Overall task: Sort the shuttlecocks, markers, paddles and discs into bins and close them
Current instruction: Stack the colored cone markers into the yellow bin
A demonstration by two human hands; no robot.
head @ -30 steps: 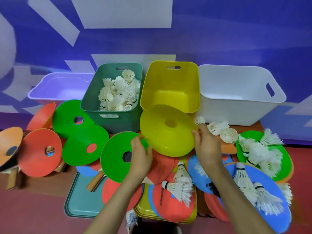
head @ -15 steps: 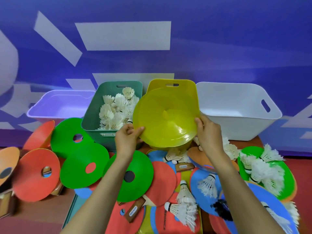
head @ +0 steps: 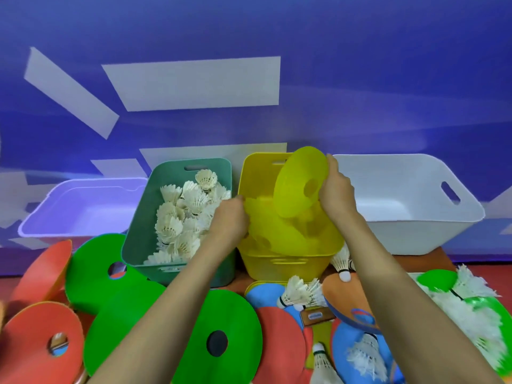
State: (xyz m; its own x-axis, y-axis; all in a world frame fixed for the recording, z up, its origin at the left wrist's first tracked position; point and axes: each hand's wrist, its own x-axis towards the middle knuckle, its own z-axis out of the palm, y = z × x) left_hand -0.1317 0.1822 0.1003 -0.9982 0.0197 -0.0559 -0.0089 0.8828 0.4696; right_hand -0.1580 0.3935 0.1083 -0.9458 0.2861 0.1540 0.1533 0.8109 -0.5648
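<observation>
The yellow bin (head: 285,266) stands in the middle of the row. My right hand (head: 336,189) grips a yellow disc (head: 297,181) and holds it tilted on edge over the bin. My left hand (head: 230,220) is at the bin's left wall, fingers curled on the edge of other yellow discs (head: 277,231) lying inside. The green bin (head: 133,242) to the left holds several shuttlecocks (head: 188,212). Green discs (head: 221,309) and red discs (head: 33,336) lie in front, with paddles (head: 282,342) and loose shuttlecocks (head: 299,292) under my arms.
A purple bin (head: 83,180) sits far left and a white bin (head: 415,231) far right, both with nothing visible inside. A heap of shuttlecocks (head: 465,309) lies on a green disc at the right. A blue wall stands close behind the bins.
Both hands lifted the yellow discs from the pile forward and over the yellow bin. The discs now sit in the bin, and one has tipped upright in my right hand.
</observation>
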